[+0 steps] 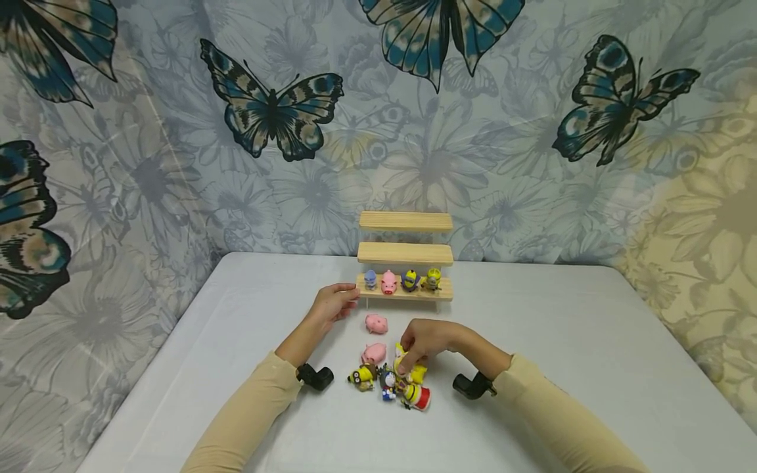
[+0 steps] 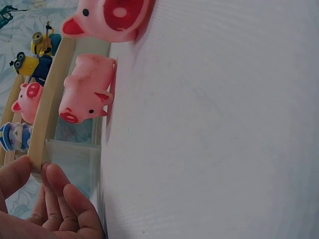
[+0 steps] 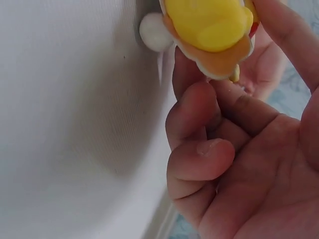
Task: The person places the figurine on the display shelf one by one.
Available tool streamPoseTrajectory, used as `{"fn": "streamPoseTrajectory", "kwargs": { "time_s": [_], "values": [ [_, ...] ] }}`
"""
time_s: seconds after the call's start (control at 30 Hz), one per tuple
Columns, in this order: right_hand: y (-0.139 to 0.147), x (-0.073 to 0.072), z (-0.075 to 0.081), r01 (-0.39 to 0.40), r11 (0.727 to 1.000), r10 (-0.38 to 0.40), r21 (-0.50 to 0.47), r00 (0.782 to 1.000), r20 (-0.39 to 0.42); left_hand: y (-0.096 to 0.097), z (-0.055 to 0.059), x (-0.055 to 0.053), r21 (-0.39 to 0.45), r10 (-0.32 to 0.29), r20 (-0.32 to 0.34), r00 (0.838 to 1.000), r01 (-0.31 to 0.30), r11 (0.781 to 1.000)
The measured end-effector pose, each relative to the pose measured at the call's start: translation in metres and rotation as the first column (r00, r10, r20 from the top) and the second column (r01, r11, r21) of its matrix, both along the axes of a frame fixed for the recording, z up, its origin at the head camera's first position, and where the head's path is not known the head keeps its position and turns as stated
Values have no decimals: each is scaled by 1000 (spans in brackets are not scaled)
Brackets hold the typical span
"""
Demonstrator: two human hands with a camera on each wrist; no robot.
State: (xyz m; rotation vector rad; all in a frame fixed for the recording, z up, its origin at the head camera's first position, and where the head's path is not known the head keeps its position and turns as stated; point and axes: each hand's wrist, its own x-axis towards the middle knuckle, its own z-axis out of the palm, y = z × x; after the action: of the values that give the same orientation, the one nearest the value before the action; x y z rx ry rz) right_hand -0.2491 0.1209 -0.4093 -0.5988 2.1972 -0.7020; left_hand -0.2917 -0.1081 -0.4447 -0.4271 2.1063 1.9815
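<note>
My left hand pinches the left end of the lowest step of a small wooden tiered shelf, thumb on top and fingers below in the left wrist view. My right hand grips a yellow toy figure with an orange, scalloped edge, low over the table among other toys. Nearby lie a yellow minion figure, a blue-and-white figure and a yellow-and-red figure. Two pink toy pigs are on the table between the hands.
On the lowest step stand a blue-hatted figure, a pink pig and two minion figures. The shelf's upper two steps rise behind. A white cloth covers the table, and a butterfly-print backdrop hangs behind it.
</note>
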Motion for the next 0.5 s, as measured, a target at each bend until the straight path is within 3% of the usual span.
{"fn": "streamPoseTrajectory", "kwargs": {
  "time_s": [0.2, 0.5],
  "values": [
    [-1, 2, -2, 4, 1000, -4, -26, 1000, -4, 0, -1, 0, 4, 0, -3, 1000, 1, 1000],
    [9, 1, -4, 21, 993, -31, -119, 996, -85, 0, -2, 0, 14, -6, -13, 1000, 6, 1000]
  ]
}}
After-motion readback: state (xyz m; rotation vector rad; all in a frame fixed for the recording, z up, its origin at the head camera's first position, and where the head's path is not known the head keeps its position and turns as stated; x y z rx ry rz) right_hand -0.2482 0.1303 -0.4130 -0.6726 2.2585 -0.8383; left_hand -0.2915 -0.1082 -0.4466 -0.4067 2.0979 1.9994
